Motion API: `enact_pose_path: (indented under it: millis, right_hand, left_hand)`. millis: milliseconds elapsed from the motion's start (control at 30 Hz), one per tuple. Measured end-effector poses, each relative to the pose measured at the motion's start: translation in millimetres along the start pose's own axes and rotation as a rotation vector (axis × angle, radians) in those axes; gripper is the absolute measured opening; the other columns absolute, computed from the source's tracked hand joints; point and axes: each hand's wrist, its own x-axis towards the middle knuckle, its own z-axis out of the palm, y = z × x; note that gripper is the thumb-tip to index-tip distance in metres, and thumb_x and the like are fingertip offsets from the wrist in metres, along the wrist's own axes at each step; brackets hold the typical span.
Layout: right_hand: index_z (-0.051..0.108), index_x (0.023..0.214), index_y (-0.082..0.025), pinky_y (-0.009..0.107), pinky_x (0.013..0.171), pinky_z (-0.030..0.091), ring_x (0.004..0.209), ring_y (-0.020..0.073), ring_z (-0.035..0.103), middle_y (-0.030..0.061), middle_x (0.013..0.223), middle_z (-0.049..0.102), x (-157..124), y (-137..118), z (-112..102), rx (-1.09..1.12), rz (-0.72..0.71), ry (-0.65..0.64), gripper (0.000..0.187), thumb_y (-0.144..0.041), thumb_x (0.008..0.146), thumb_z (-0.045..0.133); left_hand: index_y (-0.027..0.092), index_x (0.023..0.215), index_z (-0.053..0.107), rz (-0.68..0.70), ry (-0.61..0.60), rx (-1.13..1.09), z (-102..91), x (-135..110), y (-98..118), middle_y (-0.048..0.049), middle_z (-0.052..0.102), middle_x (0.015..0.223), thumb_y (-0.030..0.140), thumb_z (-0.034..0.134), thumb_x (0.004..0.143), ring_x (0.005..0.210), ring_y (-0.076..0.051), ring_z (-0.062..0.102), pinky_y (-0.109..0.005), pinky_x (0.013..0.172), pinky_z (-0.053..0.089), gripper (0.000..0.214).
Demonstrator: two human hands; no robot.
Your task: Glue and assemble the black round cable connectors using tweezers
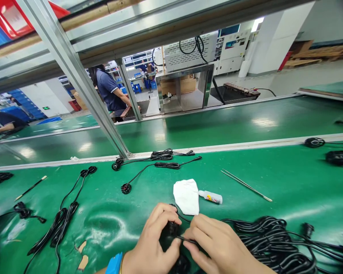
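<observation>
My left hand (pixel 153 241), with a blue band at the wrist, is closed around a small black round part (pixel 173 229), mostly hidden by the fingers. My right hand (pixel 211 241) pinches a thin black cable (pixel 185 239) close against that part; its far end is hidden under my palm. Another stretch of black cord (pixel 183 218) runs from behind the left fingers to beneath the right hand. Just beyond both hands lie a white cloth (pixel 186 196) and a small clear bottle (pixel 213 197) with a coloured label, its tip touching the cloth.
Coiled black cables (pixel 268 239) are heaped at the right. Tweezers (pixel 247 185) lie beyond them. Several cables with round ends (pixel 126 188) are spread across the green mat (pixel 108 198). A metal frame post (pixel 82 83) rises at the bench's back edge. A person (pixel 110 89) stands behind.
</observation>
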Motion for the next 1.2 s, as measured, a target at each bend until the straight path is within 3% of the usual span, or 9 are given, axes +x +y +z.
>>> enact_pose_path:
  millis: [200, 333, 467, 567, 633, 767, 967, 1067, 1200]
  right_hand:
    - [0.062, 0.090, -0.021, 0.026, 0.065, 0.045, 0.073, 0.0167, 0.059, 0.0029, 0.084, 0.063, -4.8, 5.3, 4.6, 0.078, 0.070, -0.115, 0.011, -0.011, 0.087, 0.056]
    - [0.062, 0.089, -0.023, 0.026, 0.066, 0.046, 0.073, 0.0169, 0.061, 0.0005, 0.083, 0.063, -3.1, 8.5, 2.7, 0.056, 0.072, -0.186, 0.013, -0.014, 0.082, 0.068]
    - [0.060, 0.095, -0.023, 0.026, 0.066, 0.047, 0.075, 0.0164, 0.061, 0.0014, 0.085, 0.063, 0.5, 13.6, -5.4, 0.024, 0.012, -0.119, 0.002, -0.021, 0.093, 0.060]
    - [0.059, 0.097, -0.022, 0.026, 0.067, 0.048, 0.078, 0.0157, 0.062, 0.0031, 0.088, 0.064, 6.9, 24.2, -14.5, -0.067, -0.004, -0.043, 0.014, -0.020, 0.100, 0.046]
    - [0.061, 0.097, -0.021, 0.029, 0.069, 0.050, 0.081, 0.0176, 0.064, 0.0045, 0.091, 0.064, 19.5, 34.7, -20.8, -0.217, 0.038, -0.088, 0.019, -0.021, 0.102, 0.043]
    - [0.066, 0.103, -0.019, 0.035, 0.076, 0.054, 0.093, 0.0222, 0.065, 0.0071, 0.100, 0.066, 74.2, 60.5, -20.8, -0.513, 0.208, -0.369, 0.017, -0.021, 0.099, 0.049]
    - [0.062, 0.116, -0.015, 0.041, 0.087, 0.056, 0.101, 0.0207, 0.064, 0.0074, 0.116, 0.064, 158.9, 89.4, 18.7, -0.618, 0.229, -0.426, 0.027, -0.034, 0.097, 0.062]
    - [0.062, 0.116, -0.015, 0.039, 0.084, 0.057, 0.096, 0.0193, 0.065, 0.0070, 0.113, 0.064, 173.2, 81.2, 20.4, -0.645, 0.203, -0.418, 0.028, -0.035, 0.097, 0.063]
    - [0.063, 0.106, -0.012, 0.036, 0.081, 0.054, 0.093, 0.0204, 0.064, 0.0102, 0.106, 0.065, 153.1, 56.7, -24.2, -0.675, 0.205, -0.298, 0.014, -0.021, 0.098, 0.057]
  left_hand:
    - [0.021, 0.091, 0.056, -0.006, -0.051, 0.047, 1.8, -1.2, 6.1, -0.0064, 0.054, 0.104, 0.008, 0.060, 0.071, 0.102, -0.024, 0.055, -0.038, 0.090, 0.048, 0.024]
    - [0.022, 0.099, 0.056, -0.042, 0.126, 0.241, -6.7, 4.9, -4.5, -0.0063, 0.055, 0.102, 0.018, 0.053, 0.087, 0.101, -0.023, 0.055, -0.038, 0.089, 0.048, 0.013]
    - [0.018, 0.123, 0.048, -0.258, 0.376, 0.658, -41.6, 20.1, -34.7, -0.0125, 0.049, 0.122, 0.022, 0.050, 0.092, 0.121, -0.027, 0.048, -0.043, 0.105, 0.041, 0.032]
    - [0.013, 0.136, 0.041, -0.389, 0.421, 0.772, -75.1, 24.3, -60.1, -0.0175, 0.043, 0.131, 0.022, 0.059, 0.086, 0.128, -0.036, 0.041, -0.053, 0.108, 0.036, 0.054]
    - [0.012, 0.133, 0.047, -0.469, 0.395, 0.808, -91.8, 22.5, -74.6, -0.0171, 0.049, 0.125, 0.019, 0.064, 0.082, 0.122, -0.038, 0.047, -0.053, 0.102, 0.040, 0.054]
    - [0.009, 0.122, 0.057, -0.564, 0.322, 0.815, -104.0, 18.4, -94.0, -0.0149, 0.060, 0.110, 0.011, 0.064, 0.083, 0.106, -0.033, 0.057, -0.048, 0.096, 0.044, 0.040]
    - [0.011, 0.114, 0.060, -0.566, 0.371, 0.776, -100.7, 20.6, -96.1, -0.0109, 0.064, 0.109, 0.011, 0.066, 0.083, 0.107, -0.030, 0.060, -0.048, 0.097, 0.045, 0.032]
    - [0.007, 0.115, 0.059, -0.521, 0.445, 0.707, -103.5, 23.1, -93.0, -0.0175, 0.064, 0.105, 0.008, 0.061, 0.081, 0.103, -0.034, 0.063, -0.050, 0.093, 0.047, 0.034]
    - [0.012, 0.128, 0.048, -0.418, 0.531, 0.494, -108.2, 28.3, -86.5, -0.0189, 0.060, 0.118, 0.024, 0.053, 0.090, 0.100, -0.031, 0.067, -0.048, 0.087, 0.052, 0.040]
